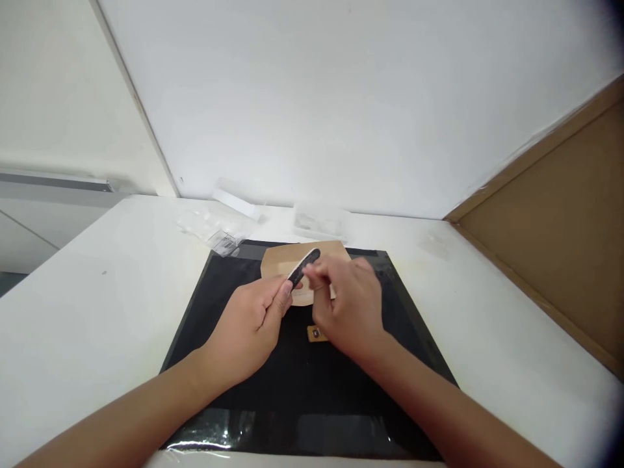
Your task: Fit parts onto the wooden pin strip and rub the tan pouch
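Note:
A curved black nail file (304, 268) with a pale edge slants up and to the right. My left hand (251, 322) is closed round its lower end, with the thumb on top. My right hand (348, 302) has its fingers curled, and their tips are at the file's upper part, slightly blurred. Whether anything small is between those fingertips I cannot make out. Beneath both hands lies a tan paper piece (277, 255), partly covered by them. A small tan object with a printed mark (316, 333) lies below my right hand, which hides part of it.
A black mat (292, 390) with shiny taped edges lies on the white table (88, 312). Behind it are a crumpled clear plastic bag (214, 231), a white strip-like box (237, 203) and a translucent box (319, 222). A white wall and a brown panel (550, 214) border the table.

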A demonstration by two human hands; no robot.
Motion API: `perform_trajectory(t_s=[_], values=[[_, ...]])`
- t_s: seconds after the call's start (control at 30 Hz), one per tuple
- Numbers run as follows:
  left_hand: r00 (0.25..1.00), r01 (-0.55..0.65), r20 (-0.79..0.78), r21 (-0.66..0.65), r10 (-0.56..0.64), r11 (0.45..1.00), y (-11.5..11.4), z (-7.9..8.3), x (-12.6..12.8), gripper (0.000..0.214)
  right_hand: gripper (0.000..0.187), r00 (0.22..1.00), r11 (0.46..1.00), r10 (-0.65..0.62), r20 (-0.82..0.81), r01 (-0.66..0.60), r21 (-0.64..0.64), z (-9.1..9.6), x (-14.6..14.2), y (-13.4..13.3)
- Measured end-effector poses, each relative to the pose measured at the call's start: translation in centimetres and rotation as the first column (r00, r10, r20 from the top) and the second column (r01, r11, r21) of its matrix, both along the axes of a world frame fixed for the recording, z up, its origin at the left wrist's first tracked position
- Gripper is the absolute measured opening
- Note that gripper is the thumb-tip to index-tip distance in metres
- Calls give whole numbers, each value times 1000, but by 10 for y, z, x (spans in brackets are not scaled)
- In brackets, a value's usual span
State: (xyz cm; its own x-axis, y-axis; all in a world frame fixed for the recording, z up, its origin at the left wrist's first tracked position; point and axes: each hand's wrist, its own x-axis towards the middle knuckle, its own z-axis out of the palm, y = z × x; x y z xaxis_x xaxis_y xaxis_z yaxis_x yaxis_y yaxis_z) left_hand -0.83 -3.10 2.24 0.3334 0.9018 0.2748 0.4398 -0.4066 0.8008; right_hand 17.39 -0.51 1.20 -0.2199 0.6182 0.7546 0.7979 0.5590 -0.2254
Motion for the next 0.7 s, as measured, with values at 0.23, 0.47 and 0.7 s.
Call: perform_trajectory(t_s=[0.23, 0.47, 0.7], values=[[998, 6, -56, 149, 3, 989, 0, 0, 1, 35, 19, 999, 999, 35, -33, -36, -34, 4, -5, -6], [997, 14, -71, 199, 0, 980, -1, -1, 1, 34, 20, 998, 999, 41, -49, -43, -29, 5, -4, -4], [997, 17, -81, 237, 2, 971, -1, -1, 3, 30, 18, 996, 998, 59, -73, -61, -31, 6, -1, -4]])
